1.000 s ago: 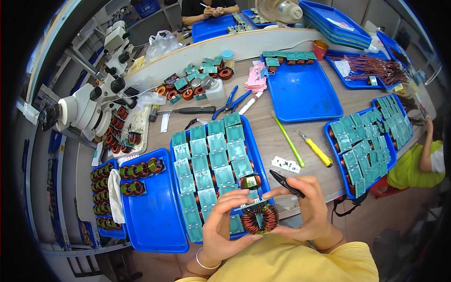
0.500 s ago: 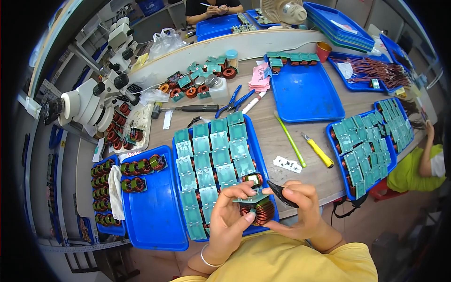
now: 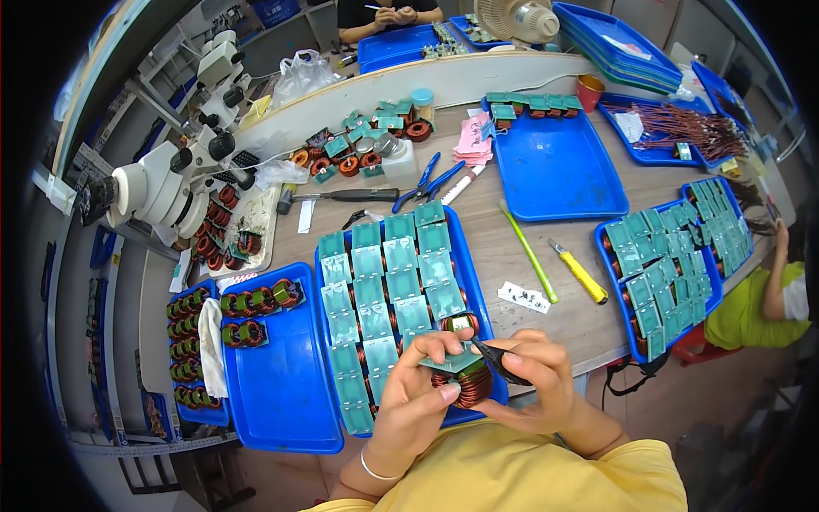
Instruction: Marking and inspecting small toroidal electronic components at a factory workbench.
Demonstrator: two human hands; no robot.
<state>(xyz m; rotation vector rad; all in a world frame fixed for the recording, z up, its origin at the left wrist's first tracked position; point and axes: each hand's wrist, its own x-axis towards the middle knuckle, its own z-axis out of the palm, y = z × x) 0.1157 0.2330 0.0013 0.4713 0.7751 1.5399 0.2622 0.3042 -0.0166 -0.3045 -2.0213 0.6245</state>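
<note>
Near the front edge of the table, my left hand (image 3: 408, 410) grips a copper-wound toroidal coil (image 3: 471, 388) with a green circuit board (image 3: 445, 358) on its upper side. The fingers hold the board's edge while the thumb presses on the coil. My right hand (image 3: 546, 388) is closed on a black pointed tool, which looks like tweezers (image 3: 499, 362); its tip meets the board's right edge. Below the hands lies a blue tray (image 3: 465, 247) filled with rows of coils topped by green boards (image 3: 371, 282). My fingers hide part of the coil.
Left stands a blue tray (image 3: 277, 384) with several green-banded coils. Beyond lie blue pliers (image 3: 426, 183), a hammer (image 3: 350, 195), a green stick (image 3: 529, 256) and a yellow utility knife (image 3: 580, 271). Another blue tray (image 3: 559, 166) sits behind, filled trays (image 3: 717, 290) right. A co-worker (image 3: 388, 13) sits opposite.
The black tool has shifted left, and its tip now reaches the board's edge. My right hand has moved slightly left with it; the coil is tilted a little differently.
</note>
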